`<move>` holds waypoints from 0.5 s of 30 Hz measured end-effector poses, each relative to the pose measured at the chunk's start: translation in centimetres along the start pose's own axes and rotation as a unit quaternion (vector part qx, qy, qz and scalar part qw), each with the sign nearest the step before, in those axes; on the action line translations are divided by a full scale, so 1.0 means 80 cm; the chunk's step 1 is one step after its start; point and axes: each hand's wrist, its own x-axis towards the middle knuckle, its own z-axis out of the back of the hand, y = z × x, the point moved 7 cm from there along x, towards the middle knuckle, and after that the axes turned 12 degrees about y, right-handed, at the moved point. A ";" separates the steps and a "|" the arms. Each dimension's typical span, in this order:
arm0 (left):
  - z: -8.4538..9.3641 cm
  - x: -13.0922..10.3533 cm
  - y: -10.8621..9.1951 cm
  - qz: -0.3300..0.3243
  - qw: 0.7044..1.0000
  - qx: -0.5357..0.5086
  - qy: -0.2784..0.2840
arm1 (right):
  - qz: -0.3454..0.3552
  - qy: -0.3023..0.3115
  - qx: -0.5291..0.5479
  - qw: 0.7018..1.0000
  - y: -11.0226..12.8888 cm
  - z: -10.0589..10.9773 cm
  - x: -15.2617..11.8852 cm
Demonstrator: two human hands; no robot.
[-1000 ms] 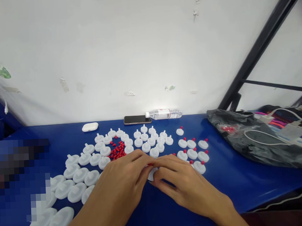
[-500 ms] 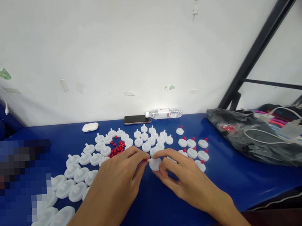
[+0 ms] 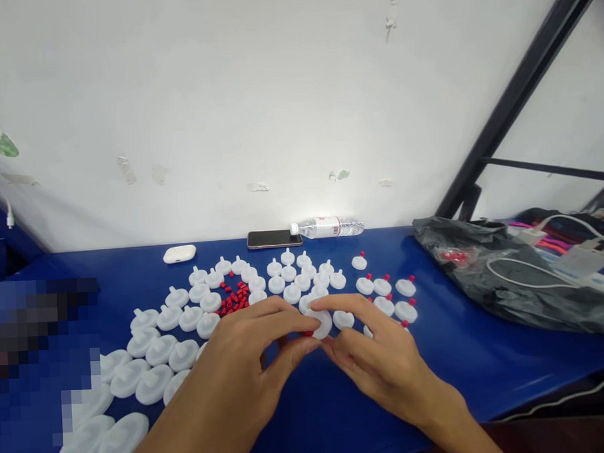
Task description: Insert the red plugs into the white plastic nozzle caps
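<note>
My right hand (image 3: 382,350) is closed round the rim of a white plastic disc (image 3: 324,324), gripping it between thumb and fingers. Against the disc's left side, my left hand (image 3: 247,356) pinches a small red cap (image 3: 308,333), mostly covered by the fingers. Whether the cap sits fully on the disc's stem is hidden. Just beyond my left hand lies a loose pile of red caps (image 3: 236,299). White discs with bare upright stems (image 3: 161,351) spread over the left and middle. To the right stand several discs with red caps (image 3: 406,311) on their stems.
Along the wall lie a white earbud case (image 3: 180,254), a phone (image 3: 273,240) and a clear water bottle (image 3: 327,227) on its side. A dark plastic bag (image 3: 485,285) with cables covers the right of the blue table (image 3: 453,380). A black metal bar (image 3: 511,104) slants behind it.
The held disc has moved slightly right and turned, with my left fingers now closer against it. My left hand has shifted right, and an uncapped disc now shows beside my right fingers.
</note>
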 end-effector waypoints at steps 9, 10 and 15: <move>-0.010 -0.003 0.015 0.112 0.976 -0.187 0.003 | 0.066 -0.071 0.006 0.995 0.008 0.011 -0.003; -0.014 -0.003 0.015 0.109 0.970 -0.217 0.026 | 0.074 -0.078 0.009 0.994 0.009 0.012 -0.003; -0.034 -0.005 0.009 0.083 0.919 -0.368 0.117 | 0.098 -0.099 0.021 0.990 0.017 0.020 -0.003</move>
